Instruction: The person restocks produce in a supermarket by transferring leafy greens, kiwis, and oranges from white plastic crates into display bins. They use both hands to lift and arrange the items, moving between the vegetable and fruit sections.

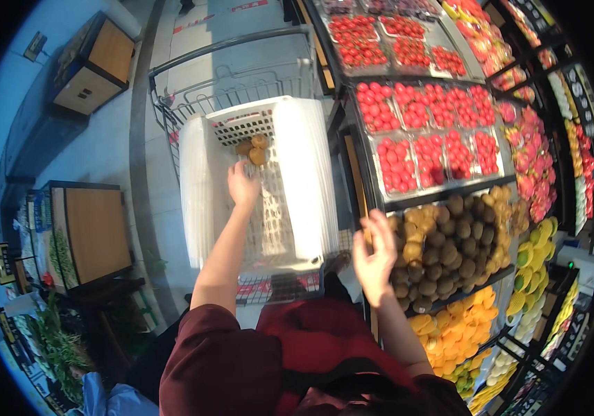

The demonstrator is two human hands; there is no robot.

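Observation:
A white plastic crate (304,177) with slotted walls rests on a metal shopping cart (234,78) in front of me. Near its far end lie several brown kiwifruit (257,156). My left hand (243,184) reaches down into the crate, its fingertips right beside the nearest kiwifruit; whether they grip anything is hidden by the back of the hand. To the right, my right hand (375,255) is raised by the display's near edge, fingers apart, with nothing seen in it. Beside it is a heap of dark and golden-brown kiwifruit (447,244).
Trays of red cherry tomatoes (432,106) fill the stand beyond the kiwifruit heap. Closer to me are orange fruits in foam nets (460,325). Dragon fruit (531,156) lie farther right. On the left stand a wooden cabinet (96,231) and leafy greens (63,333).

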